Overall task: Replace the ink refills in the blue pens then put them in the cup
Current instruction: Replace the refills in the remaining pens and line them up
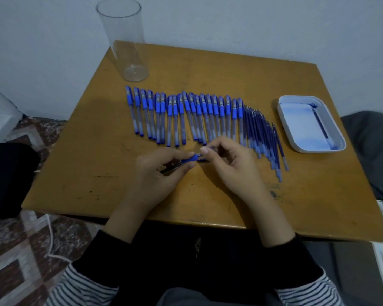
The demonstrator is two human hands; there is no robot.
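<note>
A blue pen (189, 160) is held over the middle of the wooden table (97, 173). My left hand (157, 175) grips its barrel, and my right hand (228, 164) pinches its tip end with thumb and forefinger. Behind the hands lies a long row of several capped blue pens (181, 115). To their right lies a fanned bunch of several blue ink refills (263, 138). A tall clear plastic cup (125, 40) stands empty at the table's back left corner.
A white tray (285, 120) with blue ink stains holds one refill (321, 127) at the right side of the table. A patterned rug (20, 250) covers the floor at left, with a white cord (50, 237) on it.
</note>
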